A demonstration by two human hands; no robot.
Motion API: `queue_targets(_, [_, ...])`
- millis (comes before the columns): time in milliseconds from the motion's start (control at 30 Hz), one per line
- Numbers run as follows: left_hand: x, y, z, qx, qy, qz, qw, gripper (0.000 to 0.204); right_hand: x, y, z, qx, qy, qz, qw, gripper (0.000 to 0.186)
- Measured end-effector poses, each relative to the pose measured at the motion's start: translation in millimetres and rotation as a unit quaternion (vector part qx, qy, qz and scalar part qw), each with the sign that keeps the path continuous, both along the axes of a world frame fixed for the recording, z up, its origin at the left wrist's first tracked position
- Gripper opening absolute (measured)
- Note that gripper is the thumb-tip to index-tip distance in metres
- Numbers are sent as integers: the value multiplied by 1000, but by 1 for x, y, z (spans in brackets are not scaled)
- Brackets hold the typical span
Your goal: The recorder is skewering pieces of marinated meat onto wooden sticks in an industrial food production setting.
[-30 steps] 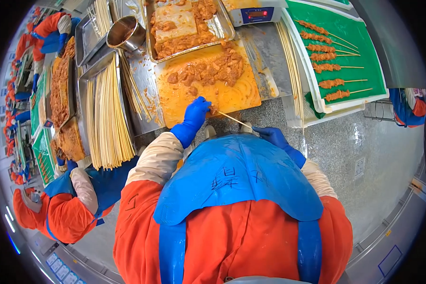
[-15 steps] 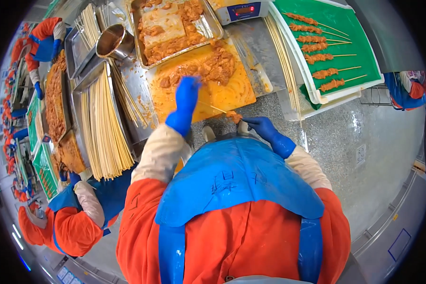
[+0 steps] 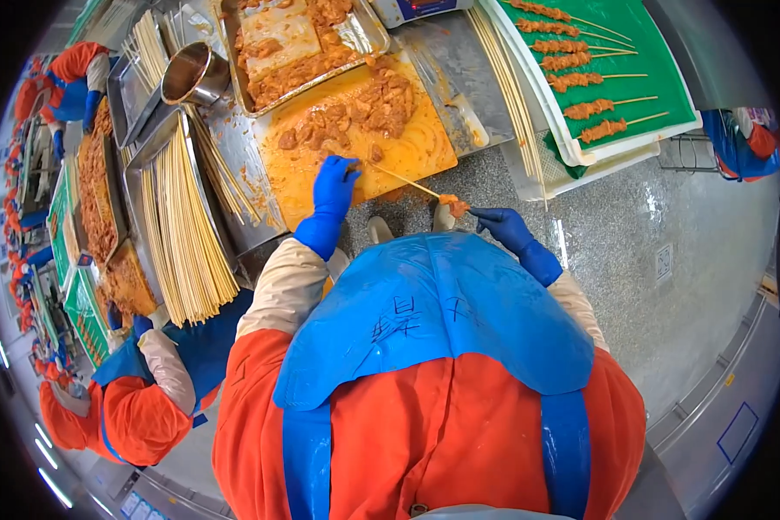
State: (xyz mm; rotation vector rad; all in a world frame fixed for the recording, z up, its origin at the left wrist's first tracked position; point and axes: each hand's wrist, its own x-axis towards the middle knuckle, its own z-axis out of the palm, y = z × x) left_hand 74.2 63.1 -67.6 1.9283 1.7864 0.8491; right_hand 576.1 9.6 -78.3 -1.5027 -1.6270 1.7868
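A thin wooden skewer slants over the near edge of the orange cutting board. A small piece of reddish marinated meat sits near its right end. My left hand, in a blue glove, is closed at the skewer's bare left end; the fingers partly hide the grip. At the other end, my right hand, gloved in darker blue, pinches the skewer beside the meat. A heap of marinated meat lies on the board beyond my left hand.
A metal tray of meat stands behind the board. To the left are a steel pot and bundled bare skewers. Loaded skewers lie on a green-lined white tray at right. A co-worker works at lower left.
My left hand has drawn back from the meat heap toward me. My right hand and the skewered meat have shifted right, and more of the skewer's bare length shows.
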Motion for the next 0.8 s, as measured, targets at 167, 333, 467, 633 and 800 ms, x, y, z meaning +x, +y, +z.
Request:
queue_targets(167, [-31,-25,-12,-4,-37,2,999,31,-17,14,2,-9,5,15,1000,41])
queue_targets(333, [-54,-34,-8,-14,1,20,1000,36,-22,12,5,-25,20,15,999,43])
queue_targets(467, [-54,-36,-9,-38,-54,45,997,36,-38,18,3,-25,0,34,999,43])
queue_targets(633, [-60,-31,-9,-44,-13,58,997,33,-52,26,23,-30,16,36,999,43])
queue_targets(800, [-34,2,31,-26,-26,67,997,31,-35,28,17,8,15,-4,1000,42])
